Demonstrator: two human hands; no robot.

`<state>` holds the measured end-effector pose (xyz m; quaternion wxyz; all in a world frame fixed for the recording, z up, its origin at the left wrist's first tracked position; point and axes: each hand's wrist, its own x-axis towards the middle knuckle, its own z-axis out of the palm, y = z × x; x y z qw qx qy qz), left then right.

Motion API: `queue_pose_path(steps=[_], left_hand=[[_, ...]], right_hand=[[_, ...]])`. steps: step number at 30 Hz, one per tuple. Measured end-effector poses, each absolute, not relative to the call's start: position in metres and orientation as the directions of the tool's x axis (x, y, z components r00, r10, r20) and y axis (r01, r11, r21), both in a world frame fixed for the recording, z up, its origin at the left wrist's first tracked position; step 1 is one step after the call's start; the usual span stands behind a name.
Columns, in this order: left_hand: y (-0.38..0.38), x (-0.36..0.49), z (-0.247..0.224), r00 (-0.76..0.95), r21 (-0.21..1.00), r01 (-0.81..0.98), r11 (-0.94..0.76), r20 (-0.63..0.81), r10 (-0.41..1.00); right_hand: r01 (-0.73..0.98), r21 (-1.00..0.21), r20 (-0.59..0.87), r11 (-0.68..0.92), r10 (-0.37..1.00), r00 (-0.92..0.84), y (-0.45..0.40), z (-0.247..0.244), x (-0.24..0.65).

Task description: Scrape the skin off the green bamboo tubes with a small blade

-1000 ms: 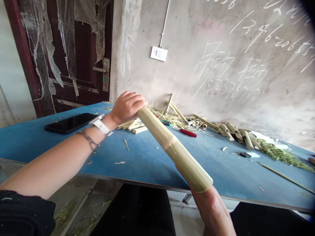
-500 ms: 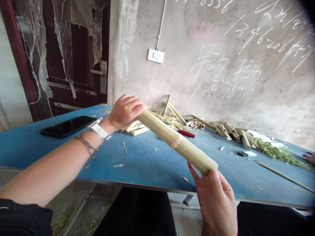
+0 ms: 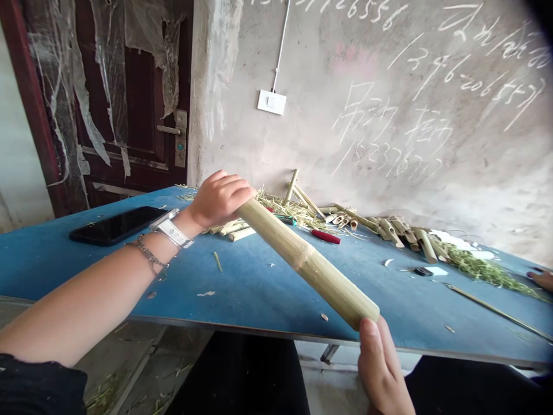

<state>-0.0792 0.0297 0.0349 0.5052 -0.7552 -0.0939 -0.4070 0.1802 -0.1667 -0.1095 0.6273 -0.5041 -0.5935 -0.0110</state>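
Note:
A pale green bamboo tube (image 3: 311, 262) with one node ring near its middle slants down from upper left to lower right, held above the table. My left hand (image 3: 222, 199) is closed over its far upper end, fingers wrapped round it. At the near lower end, my right hand (image 3: 382, 360) grips the rim, thumb on top; its other fingers are partly hidden. Behind the tube lie a red-handled tool (image 3: 325, 237) and a few short bamboo pieces (image 3: 239, 231), close to my left hand.
On the blue table (image 3: 173, 288) lie a black phone (image 3: 121, 225), bamboo shavings (image 3: 306, 213), cut bamboo tubes (image 3: 393, 230), green strips (image 3: 484, 268), a small black-and-white item (image 3: 427, 271) and a thin bamboo stick (image 3: 496, 311). Another person's hand (image 3: 542, 279) shows at the right edge.
My right hand has shifted down and right, its fingers now closer together at the tube's lower end. That end has dipped a little; my left hand stays nearly in place.

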Motion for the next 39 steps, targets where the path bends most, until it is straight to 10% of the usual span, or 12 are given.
queue_pose_path(steps=[7, 25, 39], left_hand=[[0.025, -0.078, 0.038, 0.664, -0.702, 0.569, -0.428, 0.7, -0.263], [0.028, -0.073, 0.034, 0.657, -0.598, 0.522, -0.609, 0.737, -0.16], [0.028, -0.081, 0.043, 0.634, -0.577, 0.615, -0.538, 0.767, -0.098]], right_hand=[[0.769, -0.415, 0.738, 0.487, 0.674, -0.028, -0.148, -0.083, 0.18], [0.731, -0.334, 0.931, 0.595, 0.087, 0.355, -0.153, -0.085, 0.174], [0.699, -0.395, 0.834, 0.596, 0.552, 0.0, -0.154, -0.082, 0.182]])
